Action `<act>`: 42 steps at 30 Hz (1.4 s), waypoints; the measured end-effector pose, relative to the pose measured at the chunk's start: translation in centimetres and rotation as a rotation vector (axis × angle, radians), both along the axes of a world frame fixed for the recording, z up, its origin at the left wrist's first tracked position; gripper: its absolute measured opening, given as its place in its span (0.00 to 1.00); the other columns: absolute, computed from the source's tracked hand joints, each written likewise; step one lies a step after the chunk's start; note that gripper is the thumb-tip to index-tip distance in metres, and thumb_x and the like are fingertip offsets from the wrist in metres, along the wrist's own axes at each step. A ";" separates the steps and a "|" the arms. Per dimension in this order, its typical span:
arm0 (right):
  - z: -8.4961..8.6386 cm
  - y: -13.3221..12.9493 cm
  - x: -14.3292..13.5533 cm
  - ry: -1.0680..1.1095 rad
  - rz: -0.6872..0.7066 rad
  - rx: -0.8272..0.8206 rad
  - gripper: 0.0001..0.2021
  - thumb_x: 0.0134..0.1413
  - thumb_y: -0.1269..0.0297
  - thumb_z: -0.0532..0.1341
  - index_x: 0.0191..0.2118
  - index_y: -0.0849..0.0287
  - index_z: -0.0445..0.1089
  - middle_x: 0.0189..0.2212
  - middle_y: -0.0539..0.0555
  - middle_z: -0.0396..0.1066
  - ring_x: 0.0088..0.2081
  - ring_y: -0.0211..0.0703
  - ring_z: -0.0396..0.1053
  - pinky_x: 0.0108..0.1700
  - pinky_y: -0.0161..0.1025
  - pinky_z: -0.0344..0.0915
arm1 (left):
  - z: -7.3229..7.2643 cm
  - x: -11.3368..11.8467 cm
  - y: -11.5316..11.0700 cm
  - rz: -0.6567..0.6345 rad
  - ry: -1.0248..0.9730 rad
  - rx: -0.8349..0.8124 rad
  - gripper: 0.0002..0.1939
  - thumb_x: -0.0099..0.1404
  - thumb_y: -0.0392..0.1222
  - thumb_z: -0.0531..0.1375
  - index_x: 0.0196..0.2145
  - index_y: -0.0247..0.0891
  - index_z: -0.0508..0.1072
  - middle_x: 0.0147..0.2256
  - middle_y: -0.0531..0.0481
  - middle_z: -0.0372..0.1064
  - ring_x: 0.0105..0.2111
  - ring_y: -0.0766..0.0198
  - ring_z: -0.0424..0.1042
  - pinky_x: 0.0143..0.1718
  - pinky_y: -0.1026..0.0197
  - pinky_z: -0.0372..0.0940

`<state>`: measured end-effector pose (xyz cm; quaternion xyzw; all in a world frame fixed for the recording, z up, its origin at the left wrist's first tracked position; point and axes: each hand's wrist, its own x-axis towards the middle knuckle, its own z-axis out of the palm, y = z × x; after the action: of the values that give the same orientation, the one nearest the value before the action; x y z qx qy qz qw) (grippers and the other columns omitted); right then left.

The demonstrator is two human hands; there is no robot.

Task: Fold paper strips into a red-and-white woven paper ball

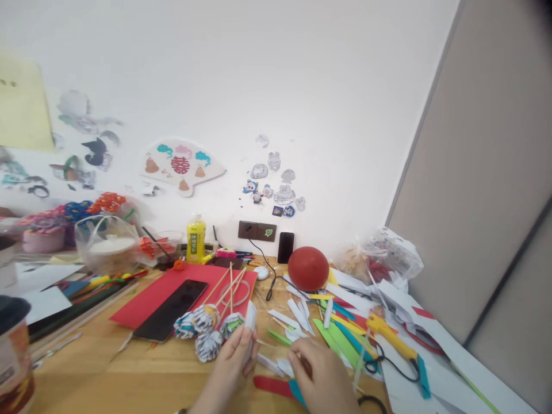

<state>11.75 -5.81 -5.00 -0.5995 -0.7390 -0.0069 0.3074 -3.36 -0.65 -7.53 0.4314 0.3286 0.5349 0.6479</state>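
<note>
My left hand [238, 349] is closed around a folded strip of white paper [250, 315], whose upper end stands above the fingers. Close by on its right, my right hand [321, 374] has its fingers curled in a pinch; what they hold is hidden. A faint thin line, perhaps a stick, shows between the two hands. Just left of my left hand lie several paper flowers [209, 346] in white with coloured parts, on wooden sticks [232, 284]. Paper strips lie under and around my right hand, among them a red strip [272, 386] and a green strip [340, 344].
A red balloon [307, 268] sits at the back, beside an upright phone [285, 247]. A yellow glue gun [393, 336] with a black cord lies at right among paper scraps. A dark phone [171, 309] rests on red card [142, 302]. A cup [15, 356] stands at far left.
</note>
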 end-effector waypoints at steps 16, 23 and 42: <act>-0.4 0.4 -1.1 -0.015 -0.061 -0.085 0.14 0.57 0.66 0.51 0.21 0.59 0.63 0.19 0.49 0.66 0.23 0.38 0.64 0.24 0.33 0.46 | 0.2 -0.4 -0.7 -0.306 -0.195 -0.129 0.24 0.51 0.54 0.64 0.40 0.34 0.70 0.19 0.59 0.56 0.17 0.75 0.51 0.20 0.67 0.41; -0.5 0.3 -0.7 0.071 -0.006 -0.116 0.15 0.55 0.66 0.52 0.18 0.59 0.61 0.17 0.47 0.63 0.21 0.37 0.60 0.24 0.33 0.45 | 0.4 -0.6 -0.9 -0.336 -0.155 -0.066 0.25 0.52 0.56 0.63 0.40 0.33 0.71 0.20 0.59 0.55 0.18 0.75 0.50 0.21 0.67 0.41; 0.1 1.9 -0.2 0.598 0.135 -0.323 0.15 0.45 0.67 0.59 0.43 0.60 0.69 0.20 0.44 0.54 0.23 0.37 0.56 0.27 0.33 0.53 | 0.0 -0.7 -0.8 -0.170 0.357 0.229 0.20 0.58 0.62 0.51 0.30 0.42 0.60 0.27 0.58 0.55 0.29 0.67 0.57 0.33 0.65 0.58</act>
<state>11.52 -3.93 -4.85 -0.5658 -0.6455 0.3066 0.4113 -4.10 -1.49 -7.55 0.6161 0.3377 0.4272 0.5691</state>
